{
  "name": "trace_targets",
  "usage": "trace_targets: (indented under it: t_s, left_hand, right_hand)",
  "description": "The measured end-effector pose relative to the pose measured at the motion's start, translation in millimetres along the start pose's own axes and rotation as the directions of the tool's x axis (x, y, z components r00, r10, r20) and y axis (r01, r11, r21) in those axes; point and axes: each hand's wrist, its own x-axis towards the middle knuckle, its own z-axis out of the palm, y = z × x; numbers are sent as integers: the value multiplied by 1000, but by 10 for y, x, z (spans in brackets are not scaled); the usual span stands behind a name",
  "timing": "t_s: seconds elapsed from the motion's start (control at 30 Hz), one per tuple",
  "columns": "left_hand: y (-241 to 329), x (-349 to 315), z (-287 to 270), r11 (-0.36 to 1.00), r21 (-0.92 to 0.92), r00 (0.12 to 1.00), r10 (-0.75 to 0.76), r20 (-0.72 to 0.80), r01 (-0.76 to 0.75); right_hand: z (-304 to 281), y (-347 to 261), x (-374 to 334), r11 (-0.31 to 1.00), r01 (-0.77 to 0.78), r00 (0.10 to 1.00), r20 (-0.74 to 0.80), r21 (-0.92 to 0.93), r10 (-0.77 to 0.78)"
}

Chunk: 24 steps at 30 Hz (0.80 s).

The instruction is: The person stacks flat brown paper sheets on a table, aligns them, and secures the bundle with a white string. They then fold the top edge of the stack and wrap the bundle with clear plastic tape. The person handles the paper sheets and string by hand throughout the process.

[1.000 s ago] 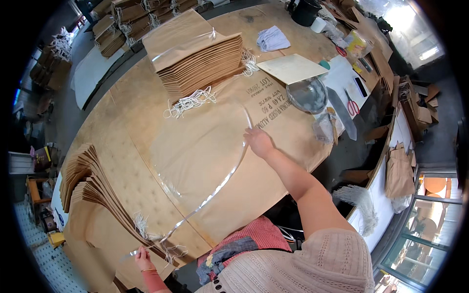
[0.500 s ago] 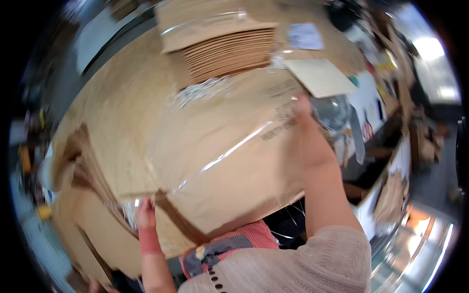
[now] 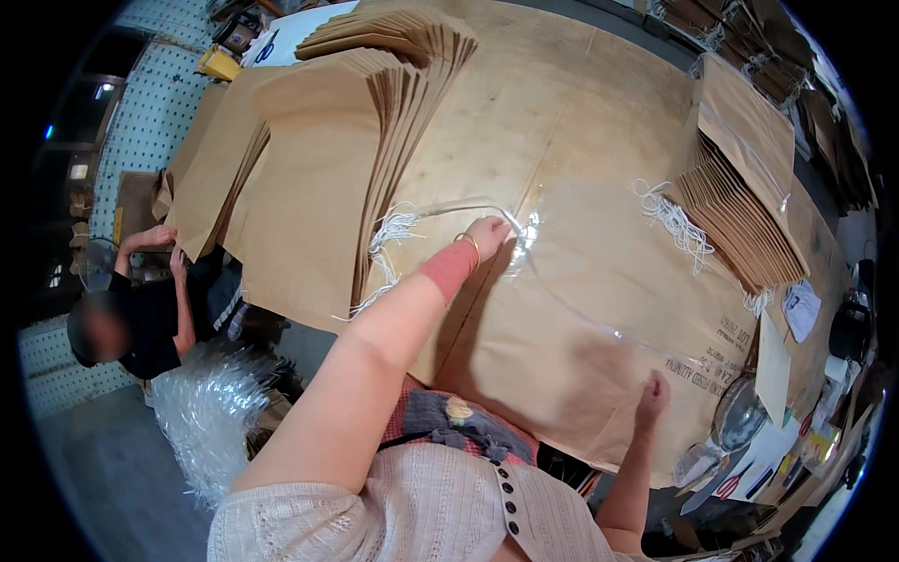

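My left hand (image 3: pixel 489 230) is closed on a thin clear plastic strip (image 3: pixel 459 204), beside shiny clear tape or film (image 3: pixel 527 234) on a large brown paper sheet (image 3: pixel 599 281). A tail of the strip curves left toward white strings; a fainter length runs right across the sheet. My right hand (image 3: pixel 655 397) is curled over the sheet's near right part, beneath the dark printing. What its fingers hold, if anything, cannot be made out. A fanned stack of brown paper bags (image 3: pixel 309 178) with white string handles (image 3: pixel 395 228) lies left of my left hand.
Another bag stack (image 3: pixel 740 206) stands at right, near a pale board (image 3: pixel 773 365), a round clear-looking dish (image 3: pixel 740 417) and red-handled scissors (image 3: pixel 730 484). A co-worker (image 3: pixel 154 318) handles bags at far left. Clear plastic strands (image 3: pixel 211 412) hang beside my left arm.
The view has swung left, bringing the co-worker and left bag stack in. My left hand has moved forward to the sheet's left part; my right hand has drawn nearer to me.
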Motion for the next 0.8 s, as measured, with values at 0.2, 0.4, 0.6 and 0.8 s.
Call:
trace_targets:
  t_s: [0.2, 0.4, 0.6, 0.8]
  left_hand:
    - [-716, -649, -1129, 855, 376, 796, 489, -357, -357]
    - [-1462, -271, -3084, 681, 702, 796, 300, -526, 207]
    - [-1379, 120, -3218, 622, 663, 792, 110, -601, 417]
    - [-1466, 159, -3164, 634, 667, 802, 120, -585, 391]
  right_hand:
    - [814, -1876, -195, 991, 37, 942, 326, 126, -77]
    - [2369, -3102, -152, 909, 232, 719, 568, 347, -401]
    - [3658, -4564, 859, 918, 217, 765, 526, 332, -371]
    - [4605, -5480, 2889, 746, 374, 893, 3, 551, -450]
